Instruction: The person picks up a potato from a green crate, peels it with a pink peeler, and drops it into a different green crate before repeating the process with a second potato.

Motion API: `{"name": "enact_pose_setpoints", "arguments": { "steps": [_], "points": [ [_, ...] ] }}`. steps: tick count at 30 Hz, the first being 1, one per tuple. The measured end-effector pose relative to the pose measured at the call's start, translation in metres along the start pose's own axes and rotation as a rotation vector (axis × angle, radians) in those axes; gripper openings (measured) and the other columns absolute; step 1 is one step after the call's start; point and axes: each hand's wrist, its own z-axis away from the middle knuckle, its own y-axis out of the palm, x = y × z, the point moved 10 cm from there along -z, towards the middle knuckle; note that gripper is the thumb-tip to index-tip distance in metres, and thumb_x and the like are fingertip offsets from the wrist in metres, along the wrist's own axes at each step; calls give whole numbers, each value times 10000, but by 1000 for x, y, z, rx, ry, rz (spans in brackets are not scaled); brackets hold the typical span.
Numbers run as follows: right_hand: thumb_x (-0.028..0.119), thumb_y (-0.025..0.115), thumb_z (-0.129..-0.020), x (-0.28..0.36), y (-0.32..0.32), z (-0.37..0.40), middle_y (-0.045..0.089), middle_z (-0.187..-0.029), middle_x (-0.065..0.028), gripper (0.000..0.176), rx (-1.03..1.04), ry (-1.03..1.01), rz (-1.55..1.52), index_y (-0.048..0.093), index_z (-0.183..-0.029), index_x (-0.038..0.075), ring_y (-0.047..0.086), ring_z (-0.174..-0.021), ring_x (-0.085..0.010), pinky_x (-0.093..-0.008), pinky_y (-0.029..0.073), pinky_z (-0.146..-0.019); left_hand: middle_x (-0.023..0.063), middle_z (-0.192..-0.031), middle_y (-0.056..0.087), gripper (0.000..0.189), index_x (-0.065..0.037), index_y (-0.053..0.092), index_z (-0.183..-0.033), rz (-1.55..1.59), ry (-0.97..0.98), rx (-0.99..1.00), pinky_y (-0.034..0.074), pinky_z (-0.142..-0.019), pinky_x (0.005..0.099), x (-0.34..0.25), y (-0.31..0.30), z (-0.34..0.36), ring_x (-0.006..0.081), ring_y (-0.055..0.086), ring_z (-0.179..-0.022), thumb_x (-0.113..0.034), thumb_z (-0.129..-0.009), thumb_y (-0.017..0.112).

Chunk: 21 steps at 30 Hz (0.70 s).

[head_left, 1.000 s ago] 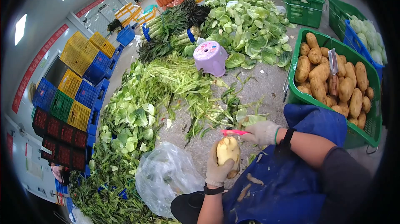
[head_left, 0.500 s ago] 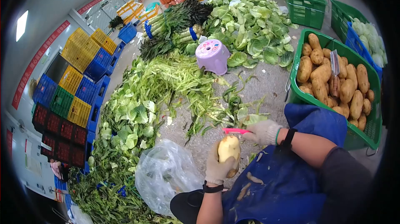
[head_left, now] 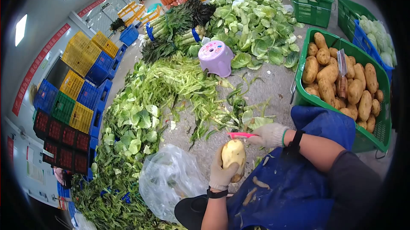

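Note:
My left hand (head_left: 223, 172), in a pale work glove, is wrapped round a partly peeled potato (head_left: 234, 154). Its upper part is bare and yellow, while brown skin shows low on its right side. A pink peeler (head_left: 240, 135) is in my gloved right hand (head_left: 270, 134), its head just above the top of the potato. Strips of peel (head_left: 260, 183) lie on the blue apron (head_left: 282, 191) over my lap. To my right stands a green crate (head_left: 318, 97) full of unpeeled potatoes (head_left: 328, 74), with a knife (head_left: 342, 72) with a brown handle lying on them.
A clear plastic bag (head_left: 171, 183) lies on the floor by my left hand. Heaped leaf trimmings (head_left: 141, 123) spread along the left. A purple stool (head_left: 216, 59) stands ahead, before a cabbage leaf pile (head_left: 256, 29). Stacked crates (head_left: 77, 84) line the left wall.
The potato and both hands stay almost in place; the potato looks slightly turned, with its top a little further left. The whole view has shifted slightly.

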Motion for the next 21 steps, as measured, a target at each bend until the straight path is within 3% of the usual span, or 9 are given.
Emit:
{"name": "enact_pose_setpoints", "arguments": {
  "steps": [2,5,8,10,13,14,18,19,21],
  "points": [
    [458,413,-927,-13,6,-1,641,-912,-208,454,62,140,58,618,-1033,67,615,-870,-381,-444,475,-768,128,-1201,561,720,29,399,-1332,75,-10,-1,458,-931,333,-4,-2,-3,217,565,-1092,-78,-674,673],
    [482,389,-918,23,-8,10,652,-926,-201,490,-206,-276,-257,634,-1031,74,624,-863,-372,-454,474,-760,119,-1216,547,730,22,390,-1341,274,-63,-35,458,-932,338,8,-2,4,219,555,-1105,-72,-674,672],
    [423,413,-934,-13,5,1,647,-924,-197,413,45,135,60,628,-1011,79,622,-831,-379,-450,475,-739,133,-1219,547,726,20,389,-1341,269,-48,11,469,-928,356,7,-3,2,235,562,-1104,-161,-705,691],
    [378,456,-927,-20,17,-9,639,-875,-194,349,-12,124,-4,612,-1042,87,620,-813,-375,-443,479,-723,147,-1209,558,699,-3,392,-1346,665,-66,-23,483,-920,392,2,5,3,273,575,-1089,-340,-782,631],
    [342,562,-878,35,-20,20,609,-726,-150,261,-465,-325,-349,612,-926,91,621,-733,-340,-406,482,-640,169,-1205,557,703,-40,405,-1347,977,-265,33,478,-930,450,19,15,3,326,571,-1081,-533,-851,477],
    [342,562,-878,43,-20,25,609,-726,-150,261,-452,-343,-345,612,-926,91,621,-733,-340,-406,482,-640,176,-1209,554,715,-48,410,-1346,1232,-295,195,471,-937,463,10,27,4,338,565,-1086,-574,-863,443],
    [384,544,-893,80,17,31,603,-729,-137,253,-135,-551,174,568,-892,132,606,-677,-353,-422,485,-580,212,-1262,518,700,-88,426,-1339,1643,-534,68,439,-918,602,41,24,1,397,548,-1089,-608,-872,415],
    [392,552,-887,61,3,19,599,-717,-138,266,-335,-463,79,564,-874,126,606,-669,-348,-422,482,-576,205,-1252,529,674,-85,428,-1336,1058,-447,94,448,-917,591,45,18,3,381,552,-1093,-584,-884,414],
    [399,565,-876,19,-22,-3,593,-704,-137,279,-515,-195,7,572,-855,121,605,-661,-336,-417,478,-568,199,-1241,538,664,-84,431,-1333,1017,-425,139,450,-916,591,41,26,6,378,553,-1090,-575,-888,413]
  ]
}}
